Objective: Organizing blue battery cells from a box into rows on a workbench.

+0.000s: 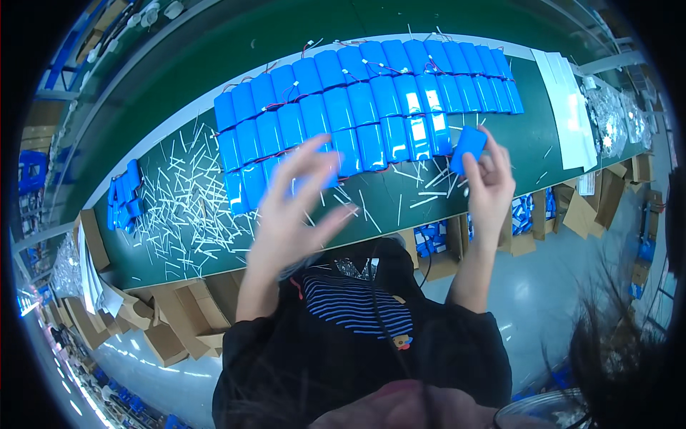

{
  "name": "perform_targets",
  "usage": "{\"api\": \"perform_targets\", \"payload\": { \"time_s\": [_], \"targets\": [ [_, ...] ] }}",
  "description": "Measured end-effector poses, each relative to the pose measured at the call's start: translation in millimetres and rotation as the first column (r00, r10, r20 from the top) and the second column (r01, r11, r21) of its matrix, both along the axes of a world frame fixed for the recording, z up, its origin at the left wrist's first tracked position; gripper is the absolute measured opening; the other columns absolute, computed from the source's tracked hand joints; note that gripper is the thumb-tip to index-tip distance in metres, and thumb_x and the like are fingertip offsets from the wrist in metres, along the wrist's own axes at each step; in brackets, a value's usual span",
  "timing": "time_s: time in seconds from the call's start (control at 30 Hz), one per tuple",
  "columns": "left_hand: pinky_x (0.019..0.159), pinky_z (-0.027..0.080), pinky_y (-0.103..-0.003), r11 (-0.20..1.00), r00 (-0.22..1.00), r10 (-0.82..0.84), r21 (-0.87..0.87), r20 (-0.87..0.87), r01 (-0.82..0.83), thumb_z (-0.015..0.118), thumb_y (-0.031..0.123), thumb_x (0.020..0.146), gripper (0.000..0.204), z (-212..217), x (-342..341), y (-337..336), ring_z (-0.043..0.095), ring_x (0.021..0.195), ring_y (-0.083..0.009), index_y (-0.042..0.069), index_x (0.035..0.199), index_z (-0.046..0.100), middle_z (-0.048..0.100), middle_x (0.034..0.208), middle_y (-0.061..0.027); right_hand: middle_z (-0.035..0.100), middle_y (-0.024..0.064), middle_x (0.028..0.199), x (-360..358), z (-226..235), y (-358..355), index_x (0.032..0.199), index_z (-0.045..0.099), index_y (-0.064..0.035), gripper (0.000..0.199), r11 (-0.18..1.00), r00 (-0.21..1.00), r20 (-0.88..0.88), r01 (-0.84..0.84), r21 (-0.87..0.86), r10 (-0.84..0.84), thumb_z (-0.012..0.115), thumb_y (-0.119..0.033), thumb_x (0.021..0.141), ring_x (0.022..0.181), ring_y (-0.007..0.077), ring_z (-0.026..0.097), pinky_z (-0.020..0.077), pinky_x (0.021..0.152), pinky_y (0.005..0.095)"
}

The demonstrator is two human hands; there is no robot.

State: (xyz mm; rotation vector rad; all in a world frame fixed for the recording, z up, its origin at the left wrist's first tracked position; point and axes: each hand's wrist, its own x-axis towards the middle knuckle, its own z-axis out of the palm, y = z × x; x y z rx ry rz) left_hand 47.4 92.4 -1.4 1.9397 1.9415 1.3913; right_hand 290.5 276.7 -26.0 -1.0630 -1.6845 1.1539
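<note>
The right hand (489,182) pinched a blue shrink-wrapped battery pack (469,145) at its lower edge, above the green table (529,136). The left hand (296,207) was blurred, fingers spread, gripping nothing discernible. Alignment with the laid rows of blue packs (357,107) appeared advisable, wires clear.

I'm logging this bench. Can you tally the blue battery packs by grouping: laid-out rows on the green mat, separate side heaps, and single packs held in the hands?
Laid-out rows of blue packs: 3
Side heap of blue packs: 1
Single blue pack held in the right hand: 1
Total: 5 groupings
</note>
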Motion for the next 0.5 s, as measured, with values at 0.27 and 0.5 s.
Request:
{"api": "perform_targets", "payload": {
  "time_s": [0.27,0.5],
  "targets": [
    [0.094,0.055,-0.035,0.751,0.754,0.657,-0.091,0.002,-0.654,0.074,-0.006,0.089,0.043,-46.6,-72.4,-143.7,0.066,0.101,-0.0255,-0.001,0.131,0.069,0.066,0.130,-0.0146,0.077,0.0060,0.095,-5.5,-41.9,45.3,0.121,0.076,-0.0018,0.026,0.974,0.950,0.241,0.160,0.163,-0.197,0.081,-0.011,0.097,0.080,0.0117,0.068,0.0556,0.075,0.0242],
    [0.101,0.053,-0.036,0.456,0.450,0.880,0.005,-0.153,-0.890,0.075,-0.003,0.089,0.040,-40.2,-116.4,-222.8,0.066,0.112,-0.0293,0.004,0.129,0.072,0.067,0.130,-0.0122,0.078,0.0089,0.096,25.4,-97.6,94.4,0.114,0.076,-0.0048,0.023,0.948,0.917,0.384,-0.027,0.317,-0.103,0.075,-0.025,0.105,0.080,0.0148,0.069,0.0569,0.075,0.0279]
  ]
}}
